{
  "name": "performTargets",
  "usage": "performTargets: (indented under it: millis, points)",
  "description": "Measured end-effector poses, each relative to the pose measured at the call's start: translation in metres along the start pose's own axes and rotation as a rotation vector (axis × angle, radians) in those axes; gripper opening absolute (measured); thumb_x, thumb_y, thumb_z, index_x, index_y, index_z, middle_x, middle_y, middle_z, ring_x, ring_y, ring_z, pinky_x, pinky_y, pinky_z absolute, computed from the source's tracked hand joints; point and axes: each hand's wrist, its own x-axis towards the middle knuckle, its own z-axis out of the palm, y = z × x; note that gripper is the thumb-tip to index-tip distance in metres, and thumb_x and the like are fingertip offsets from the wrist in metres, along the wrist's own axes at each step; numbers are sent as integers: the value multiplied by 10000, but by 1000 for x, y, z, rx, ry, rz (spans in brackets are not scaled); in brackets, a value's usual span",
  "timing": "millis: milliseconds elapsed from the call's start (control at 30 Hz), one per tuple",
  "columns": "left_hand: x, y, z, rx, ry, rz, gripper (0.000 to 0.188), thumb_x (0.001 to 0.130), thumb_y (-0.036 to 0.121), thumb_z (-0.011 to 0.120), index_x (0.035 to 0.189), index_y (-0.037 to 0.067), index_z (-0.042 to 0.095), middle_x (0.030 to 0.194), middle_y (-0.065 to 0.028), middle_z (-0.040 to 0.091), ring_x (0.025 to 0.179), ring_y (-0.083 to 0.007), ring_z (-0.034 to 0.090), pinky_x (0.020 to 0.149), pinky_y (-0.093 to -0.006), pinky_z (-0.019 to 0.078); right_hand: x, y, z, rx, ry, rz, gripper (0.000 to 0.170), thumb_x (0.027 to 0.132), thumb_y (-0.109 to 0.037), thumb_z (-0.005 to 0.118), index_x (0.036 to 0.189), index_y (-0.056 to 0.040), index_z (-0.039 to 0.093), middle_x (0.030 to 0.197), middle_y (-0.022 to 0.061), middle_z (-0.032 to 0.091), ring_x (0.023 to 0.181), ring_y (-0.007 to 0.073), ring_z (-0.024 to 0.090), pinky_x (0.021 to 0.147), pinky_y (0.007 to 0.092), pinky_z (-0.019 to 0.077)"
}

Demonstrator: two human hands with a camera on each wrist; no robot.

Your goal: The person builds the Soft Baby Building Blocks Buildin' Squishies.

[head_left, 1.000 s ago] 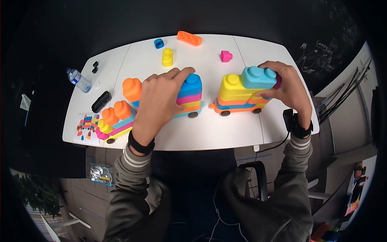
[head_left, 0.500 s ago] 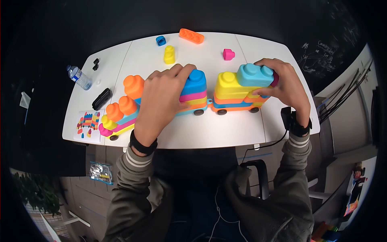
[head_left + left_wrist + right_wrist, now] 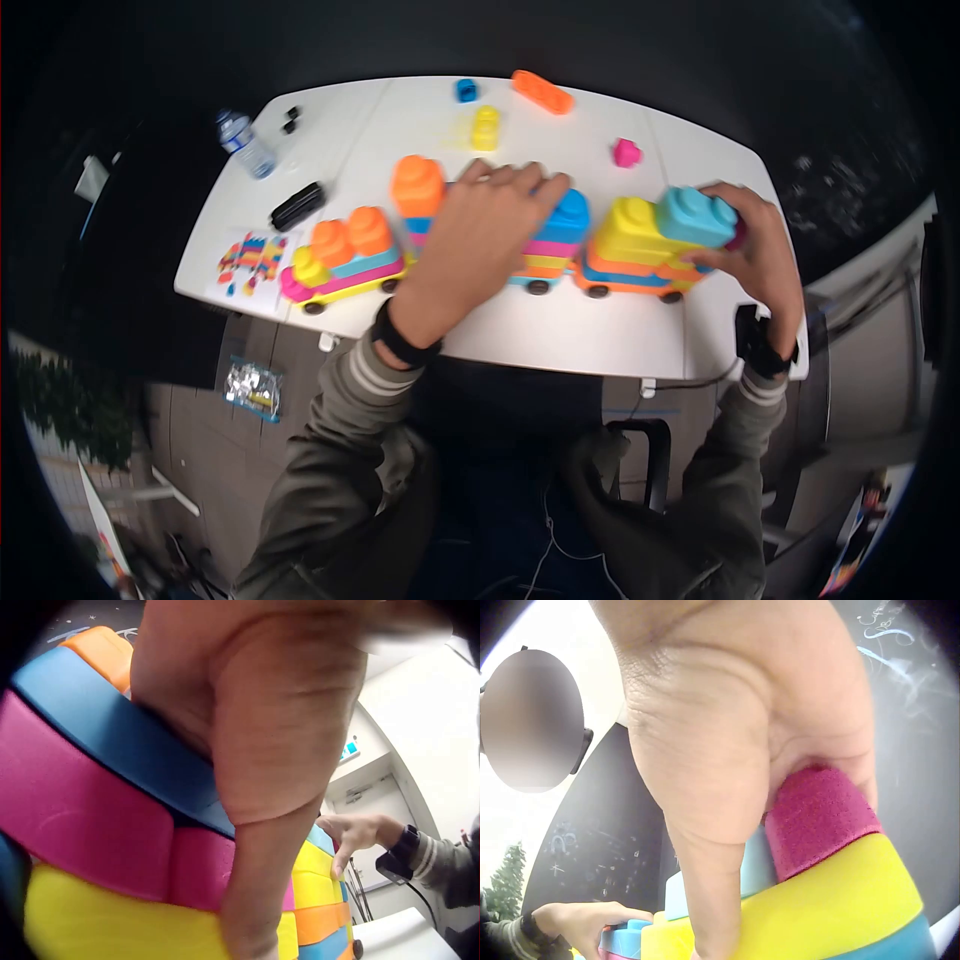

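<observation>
A train of soft building-block wagons stands on the white table (image 3: 480,325). My left hand (image 3: 480,240) reaches over the middle wagon (image 3: 555,232), thumb down its near side and fingers over the far side. In the left wrist view its blue, magenta and yellow layers show beside the thumb. My right hand (image 3: 768,250) grips the rear end of the right wagon (image 3: 632,238), which carries a light blue block (image 3: 692,218). A dark pink block (image 3: 825,821) sits under that palm. The left wagon (image 3: 345,270) has a pink nose and orange blocks; my left forearm is close behind it.
Loose blocks lie toward the back: blue (image 3: 466,91), yellow (image 3: 485,130), orange (image 3: 542,92) and pink (image 3: 627,153). On the left are a water bottle (image 3: 245,145), a black case (image 3: 298,206) and a picture sheet (image 3: 252,262) of block models.
The gap between the middle and right wagons has closed, and their ends now meet. The left wagon stands more in line with the middle one. The head view has shifted and tilted.
</observation>
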Motion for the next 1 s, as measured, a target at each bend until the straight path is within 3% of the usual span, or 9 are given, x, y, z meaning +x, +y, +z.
performTargets:
  millis: [200, 300, 367, 467, 567, 667, 700, 833, 1000]
  points:
    - [-13, -9, 1, 17, 152, 129, 784, 793, 110, 970, 1522, 112, 681, 1466, -82, 683, 1504, -304, 597, 1404, -569, 337, -6, 7, 5, -56, 51, -24, 741, 631, -8, 1065, 1300, -1, 746, 1134, 163, 795, 1000, 331, 759, 925, 420, 619]
    - [-21, -9, 1, 69, 241, 177, 761, 830, 87, 943, 1540, 106, 667, 1520, -85, 671, 1536, -325, 576, 1375, -568, 400, -7, 8, 4, -74, 23, 95, 739, 655, -31, 1080, 1309, -2, 737, 1123, 176, 797, 940, 329, 766, 922, 410, 629]
    - [-30, -7, -6, -299, 332, 229, 638, 843, 82, 938, 1448, 91, 737, 1535, -104, 686, 1520, -340, 596, 1329, -553, 468, -7, 5, 4, -97, 28, 85, 741, 658, -37, 1082, 1313, -8, 737, 1114, 176, 798, 933, 330, 766, 919, 415, 633]
    - [-57, -33, -45, -341, 447, 194, 450, 865, 60, 926, 1300, 81, 813, 1431, -112, 764, 1421, -340, 684, 1254, -509, 525, -10, 7, 7, -121, 47, 98, 747, 660, -57, 1089, 1316, -20, 735, 1106, 178, 801, 927, 336, 774, 917, 429, 644]
    - [-92, -99, -72, -156, 546, -150, 206, 1013, 51, 826, 1219, 38, 827, 1176, -124, 851, 1125, -283, 814, 1012, -389, 602, -13, 10, 8, -155, 50, 131, 757, 658, -67, 1090, 1324, -20, 734, 1107, 182, 800, 936, 343, 778, 919, 426, 644]
    - [-125, -169, -84, -93, 283, -455, 287, 1100, 168, 770, 1343, 15, 770, 1243, -167, 843, 1157, -320, 796, 1051, -431, 598, -14, 9, 8, -140, 65, 118, 764, 662, -71, 1086, 1338, -27, 734, 1107, 187, 797, 946, 342, 778, 920, 429, 642]
    - [-142, -195, -79, -25, 125, -507, 344, 1078, 189, 799, 1389, 46, 766, 1427, -201, 786, 1291, -370, 762, 1127, -464, 582, -14, 6, 8, -136, 65, 139, 765, 668, -66, 1081, 1348, -32, 734, 1109, 187, 795, 952, 342, 777, 920, 433, 641]
    - [-182, -250, -50, 26, -161, -694, 408, 1005, 156, 868, 1396, 83, 777, 1691, -241, 598, 1464, -424, 679, 1216, -471, 555, -15, 6, 10, -140, 85, 134, 763, 684, -51, 1068, 1369, -44, 732, 1128, 184, 791, 977, 345, 774, 920, 441, 638]
    - [-202, -272, -25, 67, -87, -566, 316, 979, 107, 880, 1273, 53, 777, 1459, -214, 738, 1243, -420, 771, 1062, -486, 612, -15, 3, 9, -133, 66, 162, 779, 681, -53, 1066, 1388, -54, 738, 1209, 176, 784, 1061, 343, 767, 946, 446, 633]
